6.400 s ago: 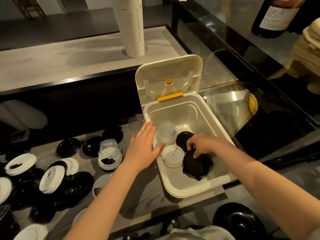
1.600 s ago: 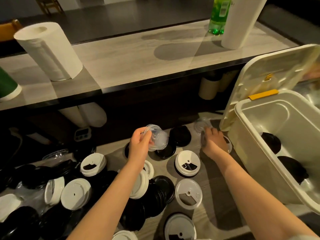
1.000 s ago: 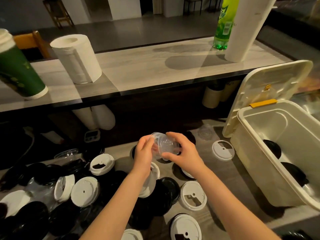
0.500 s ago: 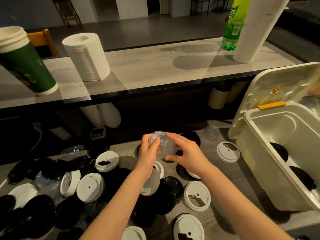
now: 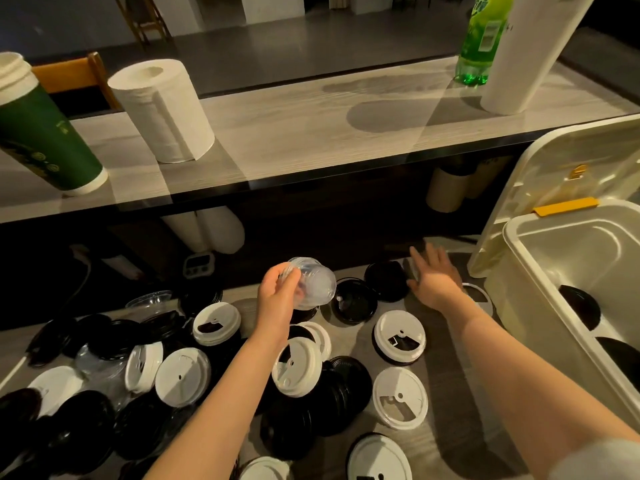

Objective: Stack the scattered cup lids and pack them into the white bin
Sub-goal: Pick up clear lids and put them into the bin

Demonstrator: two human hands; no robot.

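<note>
Left hand (image 5: 277,299) grips one stack of clear dome lids (image 5: 313,284), raised above the surface (image 5: 446,434). Right hand (image 5: 433,280) empty, fingers spread, near black lid (image 5: 386,280). White bin (image 5: 540,306) right of it, two black lids (image 5: 580,306) visible inside.

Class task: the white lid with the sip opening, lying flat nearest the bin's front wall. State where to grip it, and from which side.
Grip the white lid by its raised outer rim, fingers pinching opposite edges from above. It lies flat, top up, with bare counter around most of it.
</note>
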